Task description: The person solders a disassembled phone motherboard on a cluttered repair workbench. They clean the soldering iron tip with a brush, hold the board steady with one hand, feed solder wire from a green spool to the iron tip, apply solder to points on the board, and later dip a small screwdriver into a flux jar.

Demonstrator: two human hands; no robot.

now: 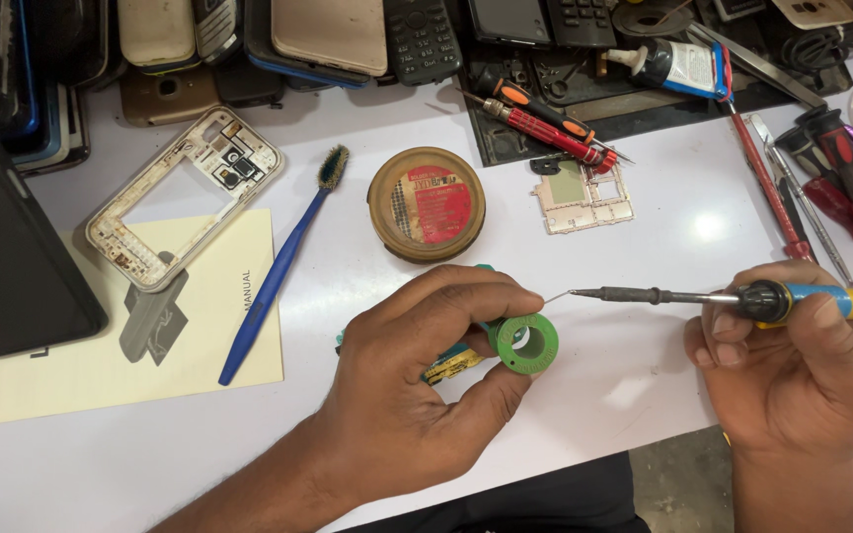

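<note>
With the left hand pinching the green solder spool, keep the right hand's grip tight round the soldering iron, its tip steady on the wire just above the spool.

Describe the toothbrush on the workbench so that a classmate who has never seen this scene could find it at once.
Start at the white table and find the cream booklet at its left. Along the booklet's right edge lies the toothbrush, slanting up towards the round brown tin. It is the only long blue thing with dark bristles at its top end; the other long tools, screwdrivers with red handles, lie far right.
</note>
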